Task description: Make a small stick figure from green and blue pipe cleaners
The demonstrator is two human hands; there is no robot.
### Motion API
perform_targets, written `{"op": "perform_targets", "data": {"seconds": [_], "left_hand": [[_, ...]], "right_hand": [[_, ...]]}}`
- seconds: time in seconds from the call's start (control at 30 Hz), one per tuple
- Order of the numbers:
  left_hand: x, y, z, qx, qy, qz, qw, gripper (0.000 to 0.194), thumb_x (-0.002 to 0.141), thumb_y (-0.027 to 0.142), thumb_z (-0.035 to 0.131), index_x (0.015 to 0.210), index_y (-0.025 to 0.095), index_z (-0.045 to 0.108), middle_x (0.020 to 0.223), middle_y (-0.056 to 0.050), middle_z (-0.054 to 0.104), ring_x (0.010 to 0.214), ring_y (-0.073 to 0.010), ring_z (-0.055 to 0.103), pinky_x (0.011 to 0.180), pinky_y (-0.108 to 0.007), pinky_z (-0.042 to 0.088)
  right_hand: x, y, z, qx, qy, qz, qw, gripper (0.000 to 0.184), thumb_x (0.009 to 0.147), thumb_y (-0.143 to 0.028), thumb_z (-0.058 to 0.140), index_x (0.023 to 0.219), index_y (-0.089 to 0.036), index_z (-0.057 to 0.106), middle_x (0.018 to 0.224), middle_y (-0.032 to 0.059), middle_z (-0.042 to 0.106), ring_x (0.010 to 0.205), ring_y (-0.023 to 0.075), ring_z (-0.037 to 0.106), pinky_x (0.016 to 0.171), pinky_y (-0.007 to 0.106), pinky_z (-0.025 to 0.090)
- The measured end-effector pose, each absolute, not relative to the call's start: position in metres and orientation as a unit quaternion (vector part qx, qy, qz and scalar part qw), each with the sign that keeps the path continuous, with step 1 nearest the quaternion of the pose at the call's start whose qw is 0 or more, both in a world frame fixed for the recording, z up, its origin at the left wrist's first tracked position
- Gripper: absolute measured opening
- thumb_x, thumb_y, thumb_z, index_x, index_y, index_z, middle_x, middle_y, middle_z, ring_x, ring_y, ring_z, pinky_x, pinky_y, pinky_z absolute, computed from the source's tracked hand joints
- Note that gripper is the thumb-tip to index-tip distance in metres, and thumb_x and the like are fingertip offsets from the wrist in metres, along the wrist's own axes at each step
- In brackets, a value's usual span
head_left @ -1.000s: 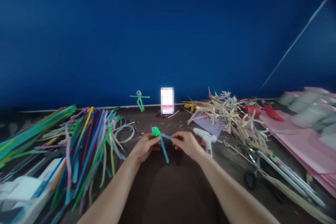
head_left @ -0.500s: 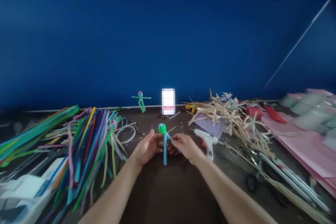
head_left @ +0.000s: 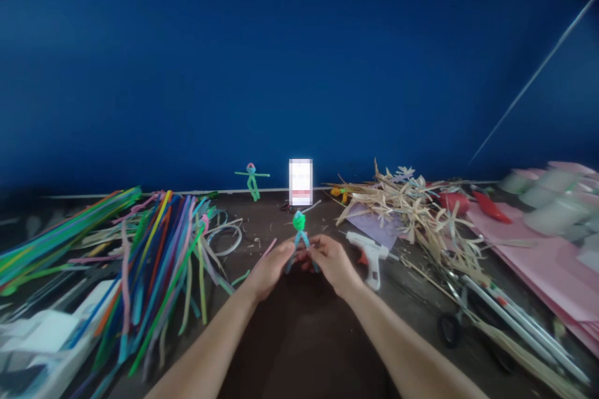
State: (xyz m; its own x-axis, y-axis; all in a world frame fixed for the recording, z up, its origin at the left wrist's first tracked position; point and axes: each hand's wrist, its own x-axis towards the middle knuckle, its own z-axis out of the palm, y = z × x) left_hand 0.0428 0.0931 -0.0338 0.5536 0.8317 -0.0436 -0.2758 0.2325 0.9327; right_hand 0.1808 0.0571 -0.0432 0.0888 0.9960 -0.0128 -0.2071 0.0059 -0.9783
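Both my left hand [head_left: 267, 270] and my right hand [head_left: 332, 264] pinch a small pipe-cleaner figure [head_left: 300, 240] at the middle of the dark table. It has a round bright green head and blue legs that splay downward, and my fingers hide its lower middle. A loose pink pipe cleaner [head_left: 269, 248] lies just beyond my left hand. A white hot glue gun [head_left: 369, 255] lies to the right of my right hand, apart from it.
A large heap of multicoloured pipe cleaners [head_left: 159, 262] lies at left, and dried straw [head_left: 412, 215] on lilac paper [head_left: 369, 227] at right. A finished figure [head_left: 251, 181] and a blurred white card [head_left: 300, 182] stand at the back. Scissors [head_left: 449, 329] and pink sheets [head_left: 528, 243] lie far right.
The figure's blue part has gone from one hanging strand to two splayed legs. My hands have drawn closer together, and the green head has dropped lower in view.
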Motion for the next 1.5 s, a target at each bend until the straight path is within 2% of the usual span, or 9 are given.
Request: {"op": "perform_targets", "data": {"seconds": [0.17,0.3,0.53,0.77,0.83,0.93,1.07,1.37,1.5], "left_hand": [[0.051,0.087,-0.042,0.5,0.27,0.376,0.732,0.037,0.075,0.035,0.053,0.107,0.017,0.055,0.078,-0.005,0.063,0.072,-0.0178,0.057,0.066,-0.029,0.044],[0.053,0.091,-0.046,0.436,0.275,0.387,0.764,0.037,0.071,0.036,0.058,0.099,0.011,0.058,0.057,0.001,0.055,0.048,-0.0105,0.05,0.048,-0.023,0.04],[0.053,0.091,-0.042,0.368,0.291,0.387,0.794,0.033,0.075,0.037,0.052,0.099,0.015,0.055,0.083,-0.008,0.065,0.045,-0.0131,0.054,0.037,-0.022,0.036],[0.054,0.088,-0.04,0.357,0.275,0.391,0.803,0.031,0.079,0.036,0.044,0.098,0.014,0.053,0.08,-0.007,0.067,0.031,-0.0098,0.046,0.029,-0.022,0.033],[0.054,0.089,-0.04,0.355,0.274,0.403,0.798,0.029,0.08,0.034,0.045,0.097,0.013,0.054,0.078,-0.007,0.067,0.035,-0.0106,0.049,0.032,-0.022,0.036],[0.052,0.092,-0.041,0.339,0.275,0.412,0.8,0.025,0.081,0.03,0.044,0.093,0.011,0.055,0.077,-0.009,0.067,0.054,-0.0157,0.06,0.048,-0.026,0.046],[0.05,0.096,-0.043,0.31,0.278,0.409,0.812,0.023,0.082,0.028,0.042,0.089,0.011,0.056,0.075,-0.01,0.066,0.076,-0.0205,0.062,0.065,-0.03,0.047],[0.048,0.1,-0.048,0.294,0.272,0.417,0.816,0.024,0.084,0.026,0.038,0.089,0.011,0.056,0.073,-0.008,0.065,0.078,-0.021,0.062,0.07,-0.034,0.047],[0.047,0.101,-0.046,0.29,0.275,0.417,0.817,0.025,0.084,0.026,0.038,0.092,0.01,0.056,0.08,-0.01,0.065,0.082,-0.022,0.061,0.072,-0.036,0.046]], "right_hand": [[0.176,0.056,-0.045,-0.462,-0.474,0.505,0.554,0.015,0.069,-0.03,0.058,0.075,-0.016,0.055,0.057,-0.0023,0.06,0.046,0.0101,0.056,0.047,0.021,0.043],[0.171,0.054,-0.048,-0.454,-0.501,0.51,0.531,0.014,0.071,-0.029,0.056,0.076,-0.016,0.057,0.066,0.0001,0.062,0.056,0.0119,0.059,0.052,0.023,0.045],[0.17,0.05,-0.051,-0.492,-0.536,0.532,0.433,0.026,0.079,-0.033,0.043,0.066,-0.016,0.057,0.059,0.001,0.062,0.056,0.0138,0.06,0.049,0.023,0.043],[0.169,0.049,-0.046,-0.48,-0.54,0.563,0.4,0.027,0.078,-0.033,0.044,0.065,-0.014,0.058,0.06,0.0029,0.063,0.056,0.0145,0.061,0.05,0.023,0.043],[0.17,0.049,-0.045,-0.484,-0.53,0.573,0.395,0.027,0.078,-0.033,0.044,0.066,-0.013,0.057,0.062,0.0037,0.064,0.057,0.0144,0.061,0.05,0.023,0.043],[0.172,0.049,-0.043,-0.498,-0.48,0.609,0.388,0.027,0.078,-0.036,0.045,0.072,-0.012,0.056,0.062,0.0043,0.065,0.055,0.0137,0.061,0.048,0.021,0.041],[0.175,0.049,-0.042,-0.49,-0.442,0.648,0.381,0.027,0.079,-0.037,0.044,0.08,-0.012,0.054,0.063,0.0056,0.066,0.053,0.0127,0.061,0.047,0.02,0.04],[0.182,0.051,-0.043,-0.462,-0.393,0.689,0.397,0.047,0.083,-0.05,0.031,0.081,-0.009,0.056,0.065,0.0097,0.066,0.055,0.015,0.063,0.046,0.021,0.042],[0.185,0.052,-0.047,-0.459,-0.4,0.691,0.389,0.034,0.081,-0.043,0.041,0.082,-0.011,0.054,0.065,0.0077,0.066,0.054,0.0145,0.062,0.045,0.02,0.042]]}}
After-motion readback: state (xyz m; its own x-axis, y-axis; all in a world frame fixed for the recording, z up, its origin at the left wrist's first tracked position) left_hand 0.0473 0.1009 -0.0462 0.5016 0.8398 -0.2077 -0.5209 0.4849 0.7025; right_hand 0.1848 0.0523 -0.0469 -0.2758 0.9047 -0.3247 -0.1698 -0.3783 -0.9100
